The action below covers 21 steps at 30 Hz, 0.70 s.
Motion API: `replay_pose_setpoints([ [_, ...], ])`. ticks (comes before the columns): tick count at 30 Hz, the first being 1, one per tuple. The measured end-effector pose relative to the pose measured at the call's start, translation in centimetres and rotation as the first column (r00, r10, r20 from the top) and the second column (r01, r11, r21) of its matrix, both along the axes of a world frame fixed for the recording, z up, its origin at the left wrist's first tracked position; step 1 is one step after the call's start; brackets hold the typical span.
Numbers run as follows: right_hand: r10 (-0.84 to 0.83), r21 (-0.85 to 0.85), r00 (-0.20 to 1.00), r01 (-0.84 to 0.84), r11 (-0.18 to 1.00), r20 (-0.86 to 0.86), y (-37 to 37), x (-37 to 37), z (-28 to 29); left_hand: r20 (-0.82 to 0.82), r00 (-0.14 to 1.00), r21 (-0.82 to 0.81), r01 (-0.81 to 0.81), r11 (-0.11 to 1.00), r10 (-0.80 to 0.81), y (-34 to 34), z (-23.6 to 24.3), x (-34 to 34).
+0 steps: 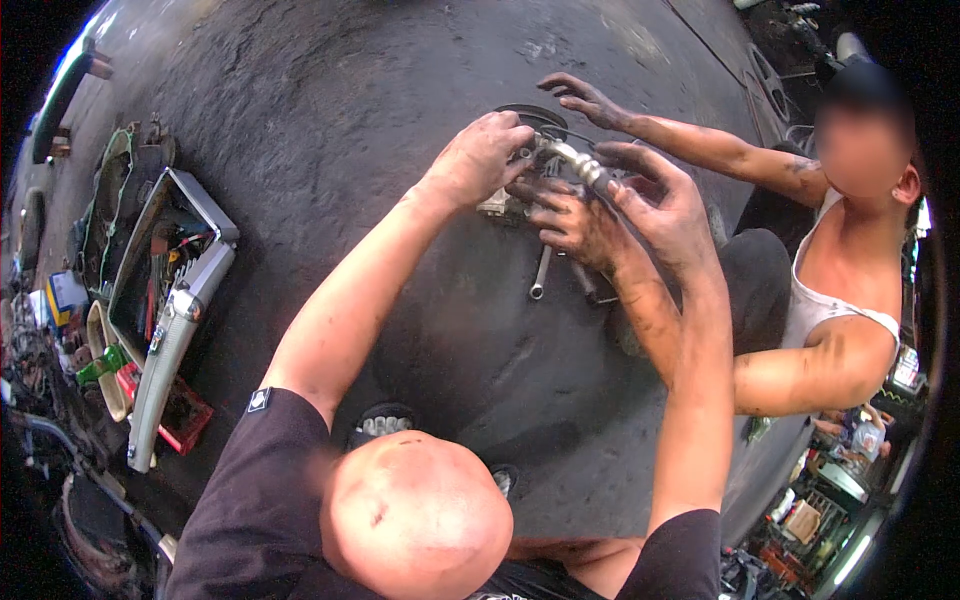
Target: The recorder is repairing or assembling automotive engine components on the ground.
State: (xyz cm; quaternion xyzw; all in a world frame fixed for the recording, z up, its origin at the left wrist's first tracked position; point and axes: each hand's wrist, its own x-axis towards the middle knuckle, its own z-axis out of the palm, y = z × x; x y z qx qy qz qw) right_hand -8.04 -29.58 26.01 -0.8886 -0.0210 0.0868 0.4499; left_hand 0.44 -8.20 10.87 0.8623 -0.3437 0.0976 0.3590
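A metal machine part with a dark round disc (530,112) lies on the floor in front of me. My left hand (480,160) is closed at its near side, fingertips bent against it; what they grip is hidden. A silver tool with rounded rings and a dark grip (572,156) slants across the part. Around its dark end curls my right hand (665,205), thumb and fingers on either side. A co-worker's blackened hand (570,222) reaches in under the tool, between mine. The other hand (590,103) of that person hovers beyond the part, fingers spread.
A wrench (540,275) lies just nearer than the part. On the left, an open silver toolbox (165,370) holds hand tools, with a red tray (185,415) beside it. The co-worker (845,270) crouches at right. My bare knee (415,510) rises between my arms.
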Motion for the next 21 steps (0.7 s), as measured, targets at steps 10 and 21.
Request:
replay_pose_setpoints([
  [10, 0.185, -0.625, 0.983, -0.134, 0.769, 0.017, 2.5, 1.3, -0.9, -0.422, 0.900, -0.374, -0.064, 0.925, -0.108, 1.1, 1.7, -2.4],
  [21, 0.173, -0.646, 0.983, -0.095, 0.758, 0.059, 4.1, 1.4, -0.2, -0.741, 0.611, -0.568, -0.349, 0.746, -0.279, -0.6, -0.6, -3.2],
])
